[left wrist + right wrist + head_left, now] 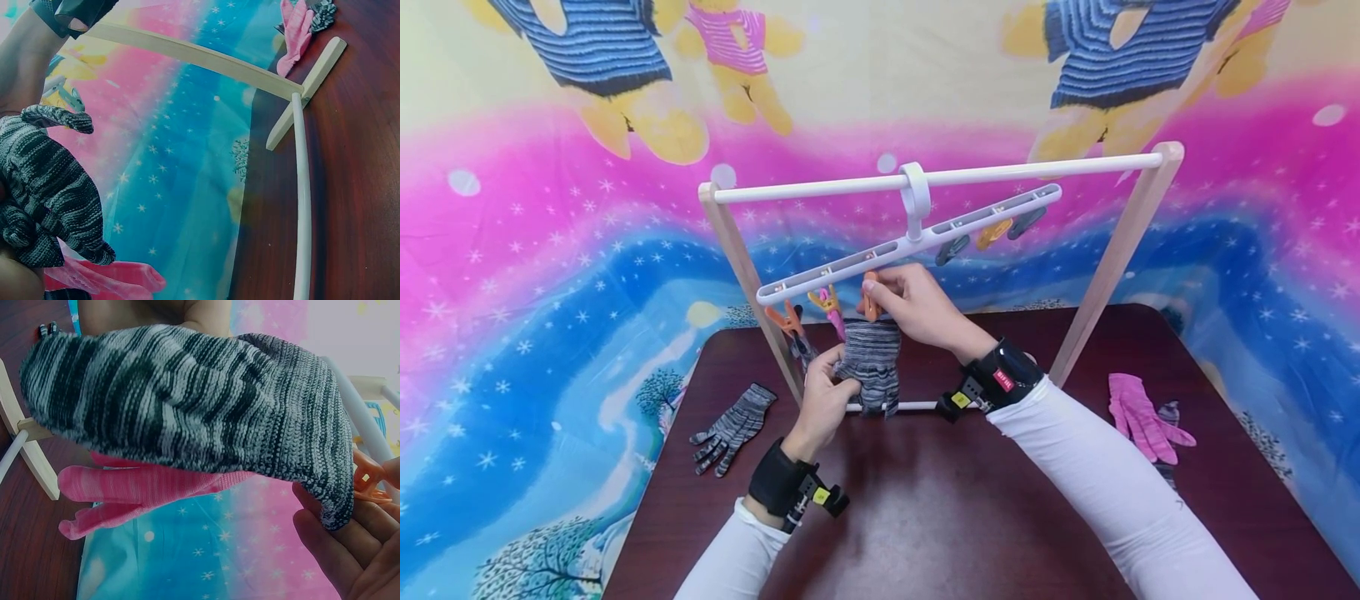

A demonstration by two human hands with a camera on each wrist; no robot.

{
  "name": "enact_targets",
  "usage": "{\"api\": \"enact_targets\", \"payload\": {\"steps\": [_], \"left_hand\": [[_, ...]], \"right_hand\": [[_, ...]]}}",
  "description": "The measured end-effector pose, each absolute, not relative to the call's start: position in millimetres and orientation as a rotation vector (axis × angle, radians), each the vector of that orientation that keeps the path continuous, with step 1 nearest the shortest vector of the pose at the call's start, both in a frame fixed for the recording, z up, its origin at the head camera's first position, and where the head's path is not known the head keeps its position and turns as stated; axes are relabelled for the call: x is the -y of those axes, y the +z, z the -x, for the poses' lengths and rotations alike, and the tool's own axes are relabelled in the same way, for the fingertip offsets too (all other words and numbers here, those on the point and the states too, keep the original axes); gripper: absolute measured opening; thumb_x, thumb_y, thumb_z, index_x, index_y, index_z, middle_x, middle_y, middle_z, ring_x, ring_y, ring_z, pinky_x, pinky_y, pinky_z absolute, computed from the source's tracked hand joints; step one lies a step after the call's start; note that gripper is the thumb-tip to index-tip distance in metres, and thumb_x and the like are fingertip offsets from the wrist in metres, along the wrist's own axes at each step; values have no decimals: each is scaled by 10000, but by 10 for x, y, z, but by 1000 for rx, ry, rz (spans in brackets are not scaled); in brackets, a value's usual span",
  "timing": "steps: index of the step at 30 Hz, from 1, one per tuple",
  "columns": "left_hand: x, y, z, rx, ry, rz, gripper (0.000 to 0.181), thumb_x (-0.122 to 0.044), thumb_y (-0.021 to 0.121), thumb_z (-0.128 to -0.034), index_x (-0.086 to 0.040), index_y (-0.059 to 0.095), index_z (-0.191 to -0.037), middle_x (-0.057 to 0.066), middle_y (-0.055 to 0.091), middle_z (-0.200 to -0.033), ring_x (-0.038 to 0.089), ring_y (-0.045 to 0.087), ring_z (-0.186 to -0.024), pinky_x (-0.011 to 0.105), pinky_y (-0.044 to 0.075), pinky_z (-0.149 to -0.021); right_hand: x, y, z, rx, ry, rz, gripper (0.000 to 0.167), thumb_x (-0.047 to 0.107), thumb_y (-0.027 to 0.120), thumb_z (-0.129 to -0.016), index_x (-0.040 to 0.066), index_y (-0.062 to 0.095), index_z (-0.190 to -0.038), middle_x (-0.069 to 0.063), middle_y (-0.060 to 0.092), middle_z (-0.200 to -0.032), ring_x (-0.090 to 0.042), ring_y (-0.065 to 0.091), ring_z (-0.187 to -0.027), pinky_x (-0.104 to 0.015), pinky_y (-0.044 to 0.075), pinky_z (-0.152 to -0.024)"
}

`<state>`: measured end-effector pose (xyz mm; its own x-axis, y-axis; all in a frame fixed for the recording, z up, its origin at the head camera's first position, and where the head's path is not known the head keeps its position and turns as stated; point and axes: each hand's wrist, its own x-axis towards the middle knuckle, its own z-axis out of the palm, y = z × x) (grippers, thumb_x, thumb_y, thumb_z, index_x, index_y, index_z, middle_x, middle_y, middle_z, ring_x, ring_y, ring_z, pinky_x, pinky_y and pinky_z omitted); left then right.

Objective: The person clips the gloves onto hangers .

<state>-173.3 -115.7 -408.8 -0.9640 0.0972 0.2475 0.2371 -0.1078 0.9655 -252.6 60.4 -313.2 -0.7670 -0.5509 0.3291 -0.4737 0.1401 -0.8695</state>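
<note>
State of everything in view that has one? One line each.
Left hand: grips gray striped glove
Right hand: pinches orange clip
Orange clip: in right hand, at glove's cuff; bite unclear
Gray striped glove: held, cuff up
Hanger: hooked on bar, tilted, left end lower
Pink glove: hanging, clipped
Three right-end clips: hanging, nothing in them
Left table glove: lying flat, unclipped

red tag (1003, 380) on right wristband (1025, 368): white lettering, unclear | yellow stickers (822, 496) on wrist mounts (836, 503): unreadable
</note>
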Motion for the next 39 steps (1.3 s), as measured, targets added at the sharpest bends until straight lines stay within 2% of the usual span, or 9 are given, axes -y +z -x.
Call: {"api": "enact_targets", "payload": {"steps": [6, 15, 24, 30, 35, 39], "left_hand": [[1143, -4081, 1740, 2028, -2265, 323, 306, 179, 466, -788, -12, 630, -961, -73, 668, -893, 84, 567, -814, 235, 476, -706], [1150, -4113, 1779, 1991, -2306, 249, 368, 183, 463, -800, -139, 629, -860, -58, 641, -865, 87, 566, -788, 237, 476, -688], [1144, -4121, 1791, 1980, -2340, 219, 381, 172, 464, -805, -154, 646, -882, -58, 664, -901, 79, 583, -788, 230, 483, -678], [1145, -4114, 1796, 1954, -2409, 192, 417, 169, 451, -824, -131, 674, -1009, -61, 680, -981, 93, 581, -871, 237, 483, -743], [1164, -4123, 1799, 1906, -2504, 171, 471, 164, 419, -840, -21, 624, -1222, -51, 698, -1092, 94, 598, -979, 242, 492, -811], [1169, -4137, 1814, 1906, -2512, 168, 502, 169, 417, -837, 37, 582, -1292, -54, 702, -1114, 90, 608, -1016, 243, 501, -834]], "right_hand": [[-603, -3140, 2532, -2303, -1745, 1071, 383, 157, 499, -1068, 30, 664, -747, -109, 678, -748, -211, 760, -966, -361, 551, -964], [-608, -3139, 2534, -2277, -1762, 1098, 386, 141, 493, -1067, 20, 665, -744, -117, 676, -738, -219, 756, -956, -368, 552, -963], [-615, -3157, 2545, -2254, -1773, 1102, 396, 130, 497, -1063, 14, 663, -722, -121, 684, -744, -221, 751, -943, -370, 559, -935], [-615, -3174, 2558, -2243, -1772, 1107, 407, 126, 496, -1062, 26, 657, -701, -113, 693, -766, -205, 741, -956, -375, 554, -920], [-612, -3175, 2563, -2222, -1781, 1124, 398, 117, 492, -1062, 27, 664, -714, -106, 687, -744, -204, 747, -954, -375, 553, -937], [-607, -3167, 2559, -2221, -1775, 1135, 391, 122, 488, -1065, 27, 667, -730, -101, 680, -730, -199, 746, -950, -370, 555, -939]]}}
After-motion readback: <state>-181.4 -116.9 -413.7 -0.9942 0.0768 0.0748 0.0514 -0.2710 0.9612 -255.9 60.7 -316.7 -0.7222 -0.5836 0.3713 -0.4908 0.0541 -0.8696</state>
